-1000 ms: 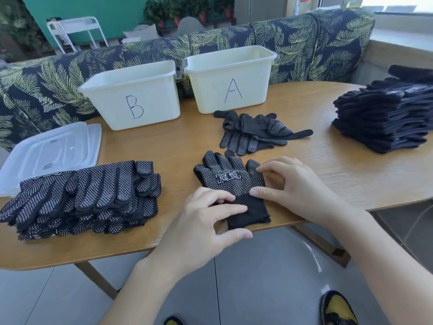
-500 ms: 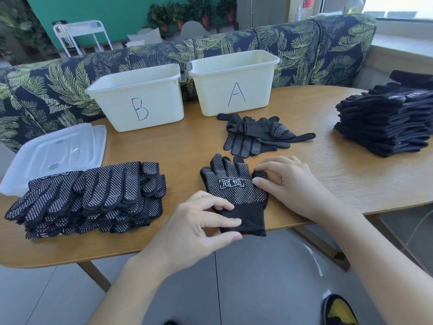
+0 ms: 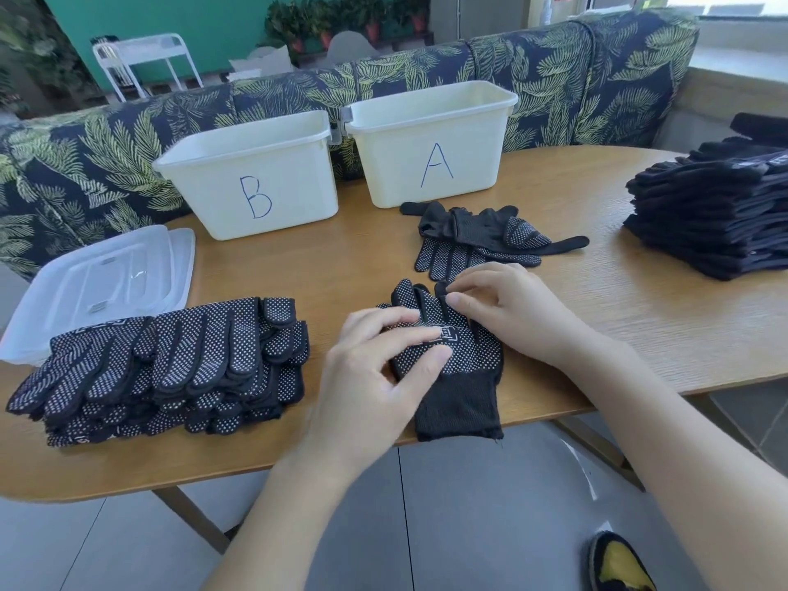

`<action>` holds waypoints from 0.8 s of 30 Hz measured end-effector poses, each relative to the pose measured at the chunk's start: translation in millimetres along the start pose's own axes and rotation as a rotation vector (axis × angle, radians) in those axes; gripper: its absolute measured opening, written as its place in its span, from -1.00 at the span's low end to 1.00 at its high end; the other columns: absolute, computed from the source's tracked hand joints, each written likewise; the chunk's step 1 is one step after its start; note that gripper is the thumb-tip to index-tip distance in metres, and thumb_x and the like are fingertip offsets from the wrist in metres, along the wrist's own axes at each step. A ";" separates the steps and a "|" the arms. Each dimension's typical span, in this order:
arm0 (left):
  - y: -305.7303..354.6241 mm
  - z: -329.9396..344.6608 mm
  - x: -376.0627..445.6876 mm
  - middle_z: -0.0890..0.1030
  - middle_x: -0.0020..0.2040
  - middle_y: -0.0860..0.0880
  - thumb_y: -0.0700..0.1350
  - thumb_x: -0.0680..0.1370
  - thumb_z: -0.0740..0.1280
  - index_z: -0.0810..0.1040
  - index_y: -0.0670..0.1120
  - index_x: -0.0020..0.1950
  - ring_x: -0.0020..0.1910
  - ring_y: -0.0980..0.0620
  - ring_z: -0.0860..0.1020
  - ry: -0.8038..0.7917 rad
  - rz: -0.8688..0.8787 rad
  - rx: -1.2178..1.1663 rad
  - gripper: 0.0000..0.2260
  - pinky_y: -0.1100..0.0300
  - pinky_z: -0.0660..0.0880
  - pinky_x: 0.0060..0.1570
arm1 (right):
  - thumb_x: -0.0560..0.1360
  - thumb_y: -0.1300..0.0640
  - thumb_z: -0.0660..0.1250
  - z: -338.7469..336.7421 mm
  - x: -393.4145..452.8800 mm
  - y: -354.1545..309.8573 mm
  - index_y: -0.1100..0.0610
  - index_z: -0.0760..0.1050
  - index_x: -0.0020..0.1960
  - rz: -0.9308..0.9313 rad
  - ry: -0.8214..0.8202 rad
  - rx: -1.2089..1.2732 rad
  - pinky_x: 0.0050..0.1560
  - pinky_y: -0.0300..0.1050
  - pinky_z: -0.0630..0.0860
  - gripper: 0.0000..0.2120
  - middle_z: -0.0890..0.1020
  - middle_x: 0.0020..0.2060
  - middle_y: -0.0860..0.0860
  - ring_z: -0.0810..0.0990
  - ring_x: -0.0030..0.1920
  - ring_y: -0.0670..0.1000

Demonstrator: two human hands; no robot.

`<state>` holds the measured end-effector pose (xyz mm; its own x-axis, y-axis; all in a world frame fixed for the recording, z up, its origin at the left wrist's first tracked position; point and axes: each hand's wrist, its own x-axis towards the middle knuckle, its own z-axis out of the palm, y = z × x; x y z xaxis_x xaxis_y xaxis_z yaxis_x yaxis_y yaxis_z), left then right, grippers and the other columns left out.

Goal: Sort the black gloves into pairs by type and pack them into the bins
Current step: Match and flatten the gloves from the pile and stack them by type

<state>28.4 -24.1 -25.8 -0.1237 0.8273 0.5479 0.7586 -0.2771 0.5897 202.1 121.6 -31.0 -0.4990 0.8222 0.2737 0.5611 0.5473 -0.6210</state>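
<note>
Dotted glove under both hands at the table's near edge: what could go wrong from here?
1. The dotted glove's cuff overhangs the table edge; a careless tug by the left hand or right hand could drop it.
2. The loose glove bundle just behind mixes dotted and plain-looking sides, inviting a mismatched pair.
3. Bin A and bin B look alike; a wrong drop is easy.
</note>
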 end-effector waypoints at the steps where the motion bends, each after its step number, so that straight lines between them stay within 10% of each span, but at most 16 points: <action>1: -0.1 2.7 2.3 0.60 0.22 0.21 0.24 0.50 0.36 0.72 0.14 0.13 0.34 0.19 0.45 -0.043 -0.036 0.047 -0.69 0.22 0.35 0.34 | 0.49 -0.35 0.22 0.0 0.6 0.1 -0.18 0.66 0.06 0.001 -0.005 -0.002 0.37 0.25 0.36 -0.63 0.60 0.17 -0.25 0.47 0.31 0.01; 6: -7.6 10.8 -3.9 0.55 0.30 0.22 0.37 0.50 0.22 0.66 0.19 0.22 0.38 0.21 0.33 -0.194 -0.034 0.272 -0.55 0.24 0.08 0.30 | 0.54 -0.02 0.45 2.7 0.7 -0.8 -0.11 0.68 -0.04 -0.041 0.065 0.071 0.40 0.06 0.35 -0.96 0.61 0.13 -0.24 0.48 0.26 -0.08; 14: -6.0 11.8 -5.8 0.57 0.28 0.19 0.35 0.53 0.20 0.65 0.17 0.24 0.35 0.15 0.37 -0.195 -0.015 0.336 -0.56 0.17 0.11 0.32 | 0.43 0.07 0.57 3.1 -0.1 -3.6 -0.03 0.62 -0.03 -0.106 0.193 0.131 0.26 -0.16 0.42 -0.83 0.64 0.07 -0.18 0.55 0.18 -0.09; 24: -3.3 13.5 -5.8 0.56 0.29 0.19 0.35 0.53 0.18 0.65 0.16 0.24 0.36 0.15 0.36 -0.198 -0.025 0.314 -0.54 0.09 0.18 0.34 | 0.59 -0.07 0.36 9.5 0.7 -2.1 -0.05 0.65 0.18 -0.097 0.145 -0.056 0.34 0.23 0.37 -0.77 0.62 0.20 -0.16 0.46 0.28 0.07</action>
<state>35.2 -21.4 -38.9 -0.0417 0.9189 0.3924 0.9199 -0.1179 0.3740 194.3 119.5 -36.6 -0.4544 0.7772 0.4353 0.5528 0.6292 -0.5463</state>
